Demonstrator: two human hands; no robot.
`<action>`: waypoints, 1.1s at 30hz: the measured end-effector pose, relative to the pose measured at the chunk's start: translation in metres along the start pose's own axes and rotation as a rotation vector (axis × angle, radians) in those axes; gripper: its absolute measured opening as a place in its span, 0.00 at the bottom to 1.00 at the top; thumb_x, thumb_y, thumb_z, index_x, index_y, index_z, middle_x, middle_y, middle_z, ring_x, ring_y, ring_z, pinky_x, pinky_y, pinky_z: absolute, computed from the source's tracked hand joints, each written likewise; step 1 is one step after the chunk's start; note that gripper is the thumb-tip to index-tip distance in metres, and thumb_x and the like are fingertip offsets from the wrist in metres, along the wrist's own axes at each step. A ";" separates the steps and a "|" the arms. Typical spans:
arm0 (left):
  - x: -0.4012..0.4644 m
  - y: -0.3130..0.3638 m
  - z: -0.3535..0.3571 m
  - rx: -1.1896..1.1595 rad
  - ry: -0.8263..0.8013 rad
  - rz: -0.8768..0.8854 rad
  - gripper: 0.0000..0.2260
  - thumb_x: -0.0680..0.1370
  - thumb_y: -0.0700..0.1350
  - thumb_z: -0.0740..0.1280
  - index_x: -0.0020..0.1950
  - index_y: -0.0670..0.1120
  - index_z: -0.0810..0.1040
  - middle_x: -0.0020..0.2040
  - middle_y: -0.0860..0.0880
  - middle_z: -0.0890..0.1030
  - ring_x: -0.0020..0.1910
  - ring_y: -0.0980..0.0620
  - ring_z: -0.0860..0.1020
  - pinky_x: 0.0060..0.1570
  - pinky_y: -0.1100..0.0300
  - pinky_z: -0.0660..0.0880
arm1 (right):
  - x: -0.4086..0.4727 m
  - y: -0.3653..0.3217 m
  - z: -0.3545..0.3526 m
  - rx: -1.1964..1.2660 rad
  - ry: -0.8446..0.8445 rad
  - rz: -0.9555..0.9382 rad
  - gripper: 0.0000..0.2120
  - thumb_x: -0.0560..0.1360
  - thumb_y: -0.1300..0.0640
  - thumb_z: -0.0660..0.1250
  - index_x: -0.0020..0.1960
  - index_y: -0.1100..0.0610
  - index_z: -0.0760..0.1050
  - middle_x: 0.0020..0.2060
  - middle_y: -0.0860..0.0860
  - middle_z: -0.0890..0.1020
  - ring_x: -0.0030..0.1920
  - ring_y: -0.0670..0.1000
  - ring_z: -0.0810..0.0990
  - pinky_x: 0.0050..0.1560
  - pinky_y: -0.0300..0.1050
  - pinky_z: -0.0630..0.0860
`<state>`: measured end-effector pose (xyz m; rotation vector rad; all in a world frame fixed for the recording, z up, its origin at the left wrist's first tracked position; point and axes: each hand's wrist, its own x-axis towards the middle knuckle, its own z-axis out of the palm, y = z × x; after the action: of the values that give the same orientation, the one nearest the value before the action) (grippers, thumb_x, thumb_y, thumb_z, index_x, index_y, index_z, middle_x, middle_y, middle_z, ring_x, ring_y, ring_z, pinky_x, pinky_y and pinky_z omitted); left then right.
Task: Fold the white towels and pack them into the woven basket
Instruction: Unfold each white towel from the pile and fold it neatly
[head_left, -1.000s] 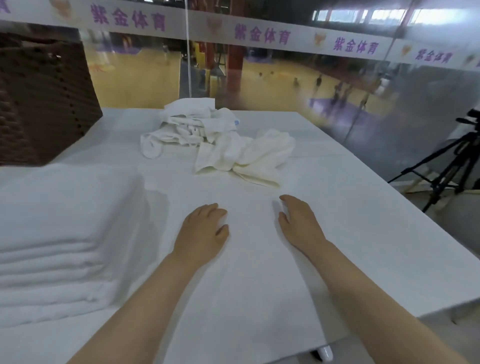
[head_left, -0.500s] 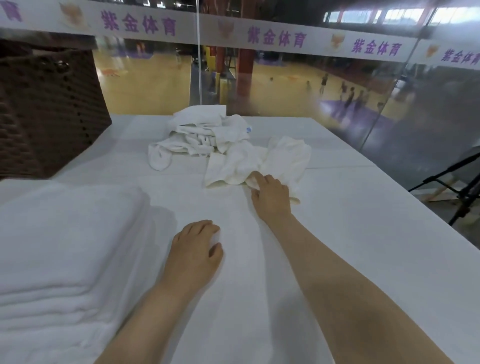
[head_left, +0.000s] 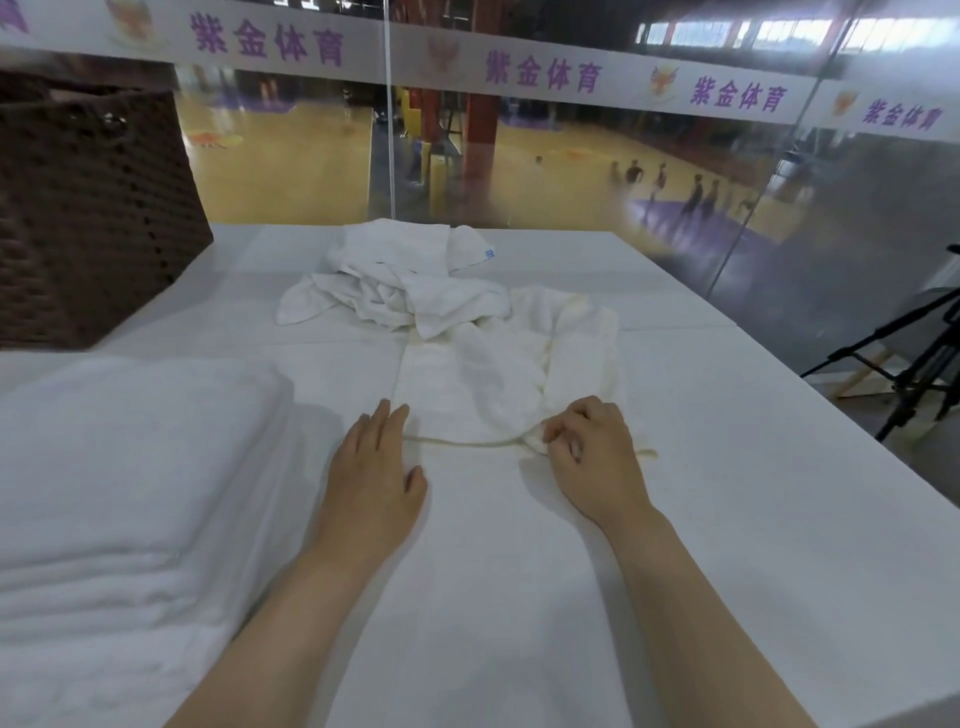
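Note:
A crumpled white towel (head_left: 524, 374) lies stretched toward me in the middle of the white table (head_left: 727, 467). My right hand (head_left: 597, 457) pinches its near hem, fingers curled on the cloth. My left hand (head_left: 376, 470) rests flat and empty on the table just left of that hem. Behind the towel sits a heap of more loose white towels (head_left: 400, 275). A stack of folded white towels (head_left: 124, 499) stands at the near left. The dark brown woven basket (head_left: 88, 218) is at the far left, its inside hidden.
A glass wall (head_left: 571, 171) runs right behind the table's far edge, with a sports hall beyond it. A black tripod (head_left: 914, 364) stands on the floor past the table's right edge. The near part of the table between my arms is bare.
My right hand took hold of the nearest loose towel and dragged it toward me, spreading it out. My left hand slid slightly forward, staying flat on the table.

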<state>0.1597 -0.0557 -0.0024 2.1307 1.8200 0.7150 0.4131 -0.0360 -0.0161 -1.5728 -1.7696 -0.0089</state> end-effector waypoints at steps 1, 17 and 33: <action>0.001 -0.003 0.001 0.016 -0.007 0.003 0.28 0.78 0.45 0.65 0.77 0.45 0.61 0.76 0.45 0.64 0.74 0.45 0.63 0.73 0.51 0.59 | -0.003 -0.001 -0.002 0.006 0.007 0.024 0.12 0.71 0.52 0.58 0.40 0.57 0.78 0.44 0.49 0.76 0.46 0.51 0.71 0.48 0.48 0.73; 0.006 -0.006 0.001 0.000 0.164 0.069 0.08 0.82 0.41 0.57 0.51 0.44 0.76 0.48 0.48 0.75 0.49 0.48 0.71 0.45 0.57 0.66 | -0.004 -0.004 -0.006 -0.020 0.128 -0.016 0.09 0.71 0.54 0.64 0.48 0.53 0.80 0.53 0.48 0.77 0.56 0.51 0.73 0.55 0.43 0.66; -0.008 0.016 -0.019 -0.588 0.361 0.021 0.06 0.83 0.44 0.56 0.46 0.52 0.67 0.39 0.51 0.73 0.35 0.56 0.72 0.33 0.67 0.66 | -0.003 0.009 -0.029 -0.037 0.130 0.105 0.05 0.70 0.54 0.63 0.46 0.52 0.73 0.40 0.45 0.75 0.40 0.50 0.73 0.44 0.47 0.71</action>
<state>0.1624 -0.0684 0.0199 1.7055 1.4740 1.5012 0.4358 -0.0503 -0.0008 -1.6517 -1.5940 -0.0914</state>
